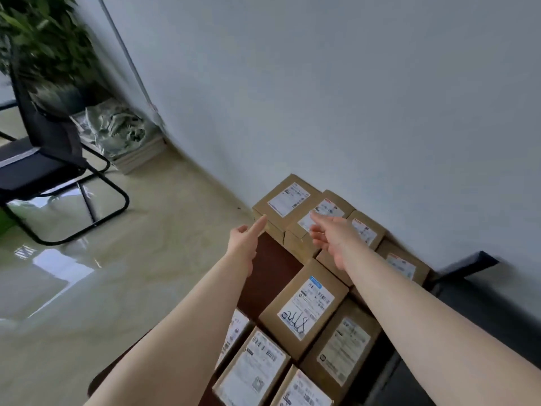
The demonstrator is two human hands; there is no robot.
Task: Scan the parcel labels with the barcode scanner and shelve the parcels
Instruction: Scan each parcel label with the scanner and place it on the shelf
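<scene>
- Both arms stretched forward over a dark brown table point(265, 276) crowded with cardboard parcels, each with a white label on top.
- Left hand point(244, 241) near the centre of view, fingers straight and together, holding nothing, fingertips just at the near corner of the far-left parcel point(285, 203).
- Right hand point(330, 234) at about 1 o'clock from the left one, fingers extended and loosely spread, empty, fingertips over the label of the second parcel point(320, 215) in the far row; actual contact hard to judge.
- More parcels along the wall toward 3 o'clock, touching side by side.
- Nearer, at 5 o'clock, a parcel with blue handwriting point(304, 309) on its label, resting on top of neighbouring boxes.
- No barcode scanner in view.
- At 9 to 10 o'clock, a black chair point(44, 159) on a glossy pale floor point(117, 273).
- At 11 o'clock, a leafy plant point(44, 39), blurred, with a plastic-wrapped bundle point(117, 130) at the foot of the white wall point(322, 83).
</scene>
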